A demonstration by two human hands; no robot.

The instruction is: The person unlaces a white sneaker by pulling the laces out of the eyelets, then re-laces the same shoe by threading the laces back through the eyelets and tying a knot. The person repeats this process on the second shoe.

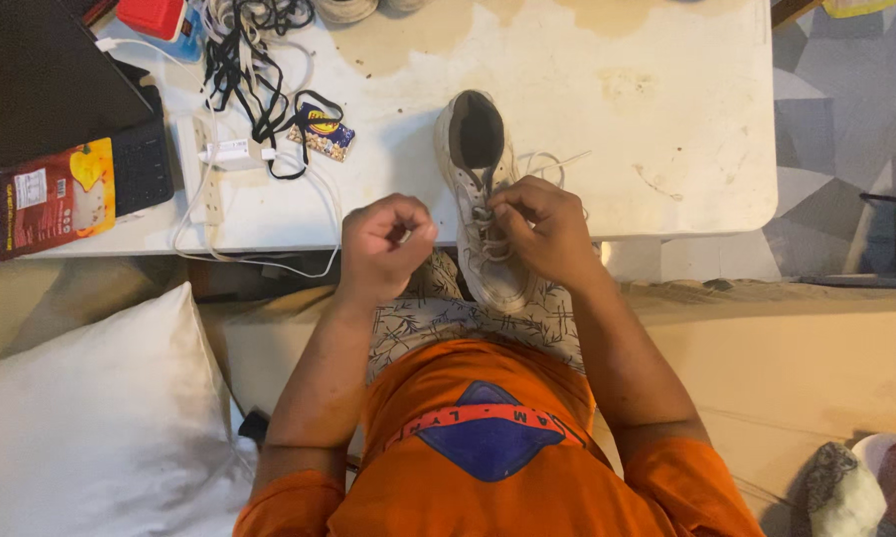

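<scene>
A worn white lace-up sneaker [480, 199] lies lengthwise across the near edge of the stained white plastic desk [666, 119], its heel and dark opening on the desk and its toe hanging over the edge above the person's lap. The right hand [539, 231] rests on the middle of the sneaker, its fingers [497, 204] pinched together on the thin white shoelace [552, 162] at the eyelets; loose loops of that lace trail on the desk just right of the sneaker. The left hand [386, 244] hovers just left of the sneaker, curled into a loose fist, fingers drawn together; whether a lace end runs through it cannot be told.

Left of the sneaker lie a small printed snack packet [321, 133] and a tangle of black cords [249, 70]. Beyond those sits a white power strip [201, 164] with a white plug and cable [231, 152] in it. Farther left are a dark keypad [142, 164] and a red-and-yellow food pouch [45, 199]. A red box [152, 16] sits at the far left corner. Below the desk, left of the sneaker, lies a white pillow [90, 418]. Nothing blocks the sneaker except the right hand covering its laces.
</scene>
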